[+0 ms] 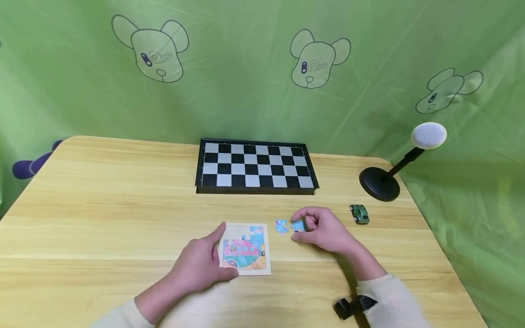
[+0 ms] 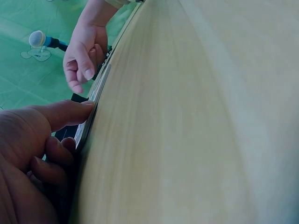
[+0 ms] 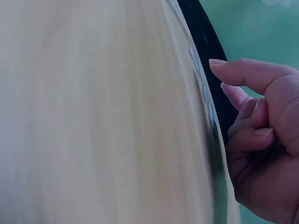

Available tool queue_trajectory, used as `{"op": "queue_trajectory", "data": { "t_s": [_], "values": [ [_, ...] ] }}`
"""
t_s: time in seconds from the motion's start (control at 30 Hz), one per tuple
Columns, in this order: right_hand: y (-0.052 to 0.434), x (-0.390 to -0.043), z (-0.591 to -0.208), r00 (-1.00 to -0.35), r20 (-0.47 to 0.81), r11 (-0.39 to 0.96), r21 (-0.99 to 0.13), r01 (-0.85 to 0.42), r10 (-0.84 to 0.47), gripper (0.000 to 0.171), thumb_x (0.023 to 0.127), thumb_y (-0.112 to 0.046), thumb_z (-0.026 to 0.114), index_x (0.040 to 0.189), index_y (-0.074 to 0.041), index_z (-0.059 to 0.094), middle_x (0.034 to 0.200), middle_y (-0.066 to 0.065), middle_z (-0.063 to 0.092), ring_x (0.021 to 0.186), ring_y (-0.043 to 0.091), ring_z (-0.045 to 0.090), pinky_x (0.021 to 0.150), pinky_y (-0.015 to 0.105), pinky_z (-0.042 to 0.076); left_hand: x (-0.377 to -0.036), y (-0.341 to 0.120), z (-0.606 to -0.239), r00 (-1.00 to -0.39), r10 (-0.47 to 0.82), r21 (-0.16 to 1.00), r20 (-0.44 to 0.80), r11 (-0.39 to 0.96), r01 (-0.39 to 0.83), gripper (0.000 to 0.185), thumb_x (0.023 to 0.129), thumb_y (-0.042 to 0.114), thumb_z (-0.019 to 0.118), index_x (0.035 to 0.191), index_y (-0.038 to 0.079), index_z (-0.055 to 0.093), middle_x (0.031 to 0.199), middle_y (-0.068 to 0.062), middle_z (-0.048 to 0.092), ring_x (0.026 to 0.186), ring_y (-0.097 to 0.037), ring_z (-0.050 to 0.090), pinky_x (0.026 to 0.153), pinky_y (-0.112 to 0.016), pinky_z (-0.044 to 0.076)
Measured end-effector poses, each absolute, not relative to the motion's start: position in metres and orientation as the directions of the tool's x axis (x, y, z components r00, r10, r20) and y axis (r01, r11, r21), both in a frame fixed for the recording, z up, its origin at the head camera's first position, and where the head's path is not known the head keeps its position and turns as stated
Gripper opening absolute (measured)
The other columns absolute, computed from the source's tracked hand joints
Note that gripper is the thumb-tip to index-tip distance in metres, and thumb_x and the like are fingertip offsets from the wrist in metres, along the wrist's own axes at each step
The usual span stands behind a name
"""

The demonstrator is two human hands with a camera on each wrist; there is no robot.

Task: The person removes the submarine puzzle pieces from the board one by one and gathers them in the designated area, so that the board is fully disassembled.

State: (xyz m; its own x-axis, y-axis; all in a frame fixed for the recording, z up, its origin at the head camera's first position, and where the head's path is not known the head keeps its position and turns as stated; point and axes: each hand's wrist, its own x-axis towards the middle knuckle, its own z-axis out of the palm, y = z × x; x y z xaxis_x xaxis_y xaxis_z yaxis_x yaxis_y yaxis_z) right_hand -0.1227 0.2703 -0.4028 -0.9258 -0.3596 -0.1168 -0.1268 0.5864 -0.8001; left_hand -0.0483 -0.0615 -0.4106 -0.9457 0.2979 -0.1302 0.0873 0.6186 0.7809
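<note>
A square jigsaw puzzle board (image 1: 266, 250) with a pale frame lies on the table, partly filled with pink and blue picture pieces; its upper left part is bare. My left hand (image 1: 198, 264) holds the board's left side, thumb at the near corner and a finger at the far one. To the right lie two loose blue puzzle pieces, one puzzle piece (image 1: 281, 226) in plain sight and another puzzle piece (image 1: 297, 225) partly under my right hand (image 1: 326, 230). The right thumb and index finger stand apart around that second piece; the right wrist view (image 3: 266, 126) shows no piece between their tips.
Behind the puzzle lies a black-and-white chessboard (image 1: 257, 166). A small green toy car (image 1: 359, 214) sits beyond my right hand. Farther right stands a microphone (image 1: 428, 135) on a round black base (image 1: 379, 184). Green fabric (image 1: 246, 100) hangs behind the wooden table (image 1: 102, 205).
</note>
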Motion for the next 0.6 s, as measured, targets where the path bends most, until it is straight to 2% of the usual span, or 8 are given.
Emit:
{"op": "queue_trajectory", "data": {
  "t_s": [0.23,0.6],
  "values": [
    [0.233,-0.119,-0.399,-0.869,-0.090,0.532,-0.820,-0.213,-0.486,0.034,0.076,-0.012,0.088,0.106,-0.014,0.072,0.058,-0.005,0.034,0.055,0.011,0.035,0.079,0.033,0.046,-0.048,-0.062,-0.411,-0.944,0.301,0.786,-0.134,0.613,0.084,0.110,0.065,0.032,0.094,0.153,-0.002,0.035,0.060,0.005,0.052,0.049,-0.012,0.048,0.045,-0.028,0.037],
    [0.197,-0.116,-0.399,-0.799,-0.150,0.530,-0.815,-0.234,-0.582,0.034,0.076,-0.013,0.087,0.107,-0.019,0.074,0.056,-0.006,0.034,0.054,0.011,0.032,0.080,0.033,0.047,-0.048,-0.063,-0.411,-0.944,0.309,0.783,-0.118,0.613,0.103,0.111,0.065,0.033,0.093,0.153,-0.002,0.035,0.060,0.006,0.052,0.050,-0.011,0.049,0.044,-0.027,0.038]
  ]
}}
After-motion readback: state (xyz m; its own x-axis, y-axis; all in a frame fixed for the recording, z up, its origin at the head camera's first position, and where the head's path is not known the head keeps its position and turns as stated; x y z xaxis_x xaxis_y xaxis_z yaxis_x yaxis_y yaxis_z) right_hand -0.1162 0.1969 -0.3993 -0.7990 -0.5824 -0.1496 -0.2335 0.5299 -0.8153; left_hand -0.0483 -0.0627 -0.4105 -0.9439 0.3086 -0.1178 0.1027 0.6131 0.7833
